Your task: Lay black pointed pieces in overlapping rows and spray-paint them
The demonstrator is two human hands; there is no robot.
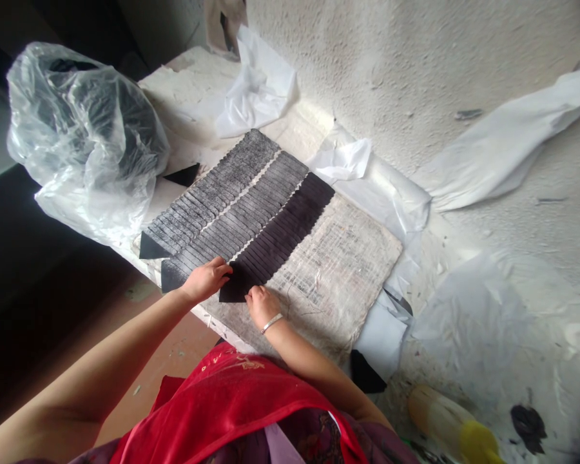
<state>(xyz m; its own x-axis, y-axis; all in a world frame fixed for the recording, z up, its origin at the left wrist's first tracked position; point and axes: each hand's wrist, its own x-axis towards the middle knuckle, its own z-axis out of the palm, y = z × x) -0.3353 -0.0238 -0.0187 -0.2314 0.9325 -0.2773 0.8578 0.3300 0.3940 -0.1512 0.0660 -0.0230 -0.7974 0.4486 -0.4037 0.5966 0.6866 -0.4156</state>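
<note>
Three rows of thin, overlapping pieces lie on a worn, greyish padded board (343, 251). Two rows (212, 193) look speckled grey, as if coated along their edges. The third row (280, 225) is plain black. At its near end is a black flat piece (234, 280), cloth or leather, I cannot tell which. My left hand (210, 278) pinches its left upper edge with closed fingers. On its lower right corner, the fingers of my right hand (261, 306) are closed too, a bracelet at the wrist. The fingertips are partly hidden.
A clear plastic bag (87, 135) filled with dark material stands at the left. White plastic sheets (265, 84) lie along the rough wall (391, 71). A bottle with a yellow cap (449, 425) lies at the lower right, near a black scrap (528, 426).
</note>
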